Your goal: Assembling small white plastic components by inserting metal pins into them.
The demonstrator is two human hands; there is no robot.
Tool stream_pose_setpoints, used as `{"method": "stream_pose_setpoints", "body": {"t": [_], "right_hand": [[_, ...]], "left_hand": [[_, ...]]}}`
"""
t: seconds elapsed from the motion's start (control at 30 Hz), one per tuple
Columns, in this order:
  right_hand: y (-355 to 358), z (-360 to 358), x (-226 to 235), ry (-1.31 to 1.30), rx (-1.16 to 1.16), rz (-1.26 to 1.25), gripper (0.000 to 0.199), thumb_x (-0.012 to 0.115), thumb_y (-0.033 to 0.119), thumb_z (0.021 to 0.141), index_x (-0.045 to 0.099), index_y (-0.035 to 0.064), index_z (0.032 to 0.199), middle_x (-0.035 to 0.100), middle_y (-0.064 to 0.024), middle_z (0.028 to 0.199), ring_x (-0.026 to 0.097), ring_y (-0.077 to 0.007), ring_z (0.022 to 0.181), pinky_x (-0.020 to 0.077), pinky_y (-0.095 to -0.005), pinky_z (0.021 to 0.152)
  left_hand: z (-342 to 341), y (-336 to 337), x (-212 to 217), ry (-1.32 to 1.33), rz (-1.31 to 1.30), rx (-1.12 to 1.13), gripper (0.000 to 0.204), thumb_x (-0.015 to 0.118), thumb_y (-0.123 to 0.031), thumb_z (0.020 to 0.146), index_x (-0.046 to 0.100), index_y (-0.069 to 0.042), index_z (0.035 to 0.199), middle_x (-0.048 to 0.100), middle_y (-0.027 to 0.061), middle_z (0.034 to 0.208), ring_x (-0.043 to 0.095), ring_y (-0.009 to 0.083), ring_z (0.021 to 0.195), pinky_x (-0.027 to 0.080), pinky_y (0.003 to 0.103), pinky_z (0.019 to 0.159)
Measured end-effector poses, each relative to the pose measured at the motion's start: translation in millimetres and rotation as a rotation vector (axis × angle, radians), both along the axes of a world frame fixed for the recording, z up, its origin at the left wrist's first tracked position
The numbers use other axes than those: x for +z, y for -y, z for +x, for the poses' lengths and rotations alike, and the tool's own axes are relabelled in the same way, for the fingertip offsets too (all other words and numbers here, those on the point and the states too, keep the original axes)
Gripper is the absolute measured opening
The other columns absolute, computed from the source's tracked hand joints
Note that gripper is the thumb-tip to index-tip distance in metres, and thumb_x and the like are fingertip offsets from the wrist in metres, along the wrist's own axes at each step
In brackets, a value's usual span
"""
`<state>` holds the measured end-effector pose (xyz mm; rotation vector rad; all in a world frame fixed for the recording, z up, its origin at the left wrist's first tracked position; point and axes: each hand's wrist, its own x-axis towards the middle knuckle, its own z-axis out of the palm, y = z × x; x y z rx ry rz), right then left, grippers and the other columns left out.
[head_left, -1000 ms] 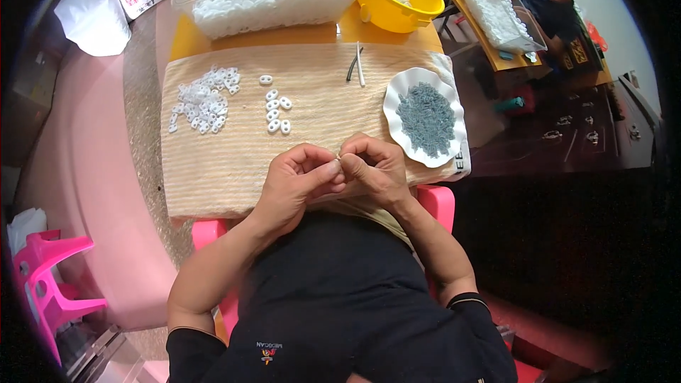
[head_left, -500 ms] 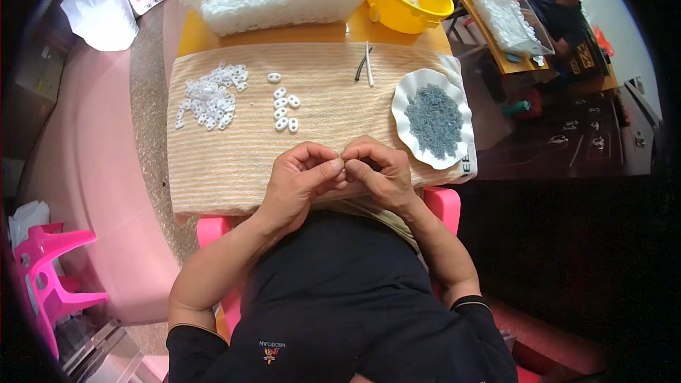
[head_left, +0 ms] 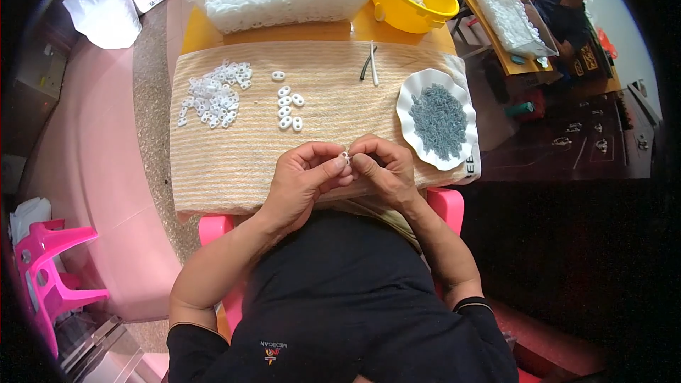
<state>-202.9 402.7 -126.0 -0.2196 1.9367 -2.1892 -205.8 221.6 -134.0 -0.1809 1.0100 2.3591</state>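
Both hands meet over the near edge of the striped cloth. My left hand (head_left: 303,179) is closed in a pinch, with thumb and forefinger on a small white plastic piece with holes (head_left: 345,157). My right hand (head_left: 389,172) pinches at the same piece from the other side; its fingertips partly cover it. Beyond my hands lie several oval white two-hole pieces (head_left: 285,111), loosely grouped. Left of them is a heap of small white plastic pieces (head_left: 213,99). On the right, a wavy-rimmed white dish (head_left: 406,111) holds many small blue-grey tube-like bits (head_left: 440,122).
A white stick (head_left: 374,64) and a dark stick (head_left: 365,68) lie on the striped cloth (head_left: 234,163). Behind it stand a clear bin of white pieces (head_left: 284,0) and a yellow tub (head_left: 404,20). A pink stool (head_left: 53,269) is at left; another person (head_left: 557,10) sits far right.
The small white piece now shows between my fingertips, where fingers covered it before. My right thumb and forefinger have shifted slightly apart. The whole view has moved a little.
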Motion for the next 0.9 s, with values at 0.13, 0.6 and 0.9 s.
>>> {"method": "stream_pose_setpoints", "body": {"t": [0.13,0.6,0.9], "right_hand": [[-0.1,0.1,-2.0,-0.021,0.004,0.033,0.012,0.059,0.007,0.092,0.061,-0.0034,0.098,0.060,-0.0060,0.095,0.058,-0.0090,0.077,0.0480,-0.0215,0.069],[1.5,0.1,-6.0,-0.002,-0.030,0.055,0.011,0.059,0.007,0.092,0.060,-0.0032,0.097,0.061,-0.0049,0.092,0.059,-0.0082,0.075,0.0490,-0.0208,0.067],[1.7,0.6,-8.7,0.000,-0.048,0.064,0.011,0.059,0.006,0.093,0.060,-0.0035,0.096,0.061,-0.0048,0.092,0.059,-0.0081,0.075,0.0488,-0.0207,0.067]], "left_hand": [[-0.2,0.3,0.2,0.007,0.009,0.011,0.018,0.063,-0.005,0.088,0.060,0.001,0.105,0.066,0.0088,0.091,0.065,0.0153,0.081,0.056,0.029,0.077],[-0.7,1.3,2.5,0.011,-0.028,0.008,0.018,0.064,-0.005,0.088,0.060,0.001,0.104,0.066,0.0087,0.091,0.065,0.0152,0.081,0.056,0.028,0.077],[-1.0,1.1,1.6,-0.002,-0.030,0.013,0.018,0.064,-0.006,0.087,0.061,0.001,0.103,0.066,0.0090,0.091,0.065,0.0153,0.081,0.056,0.027,0.076]]}}
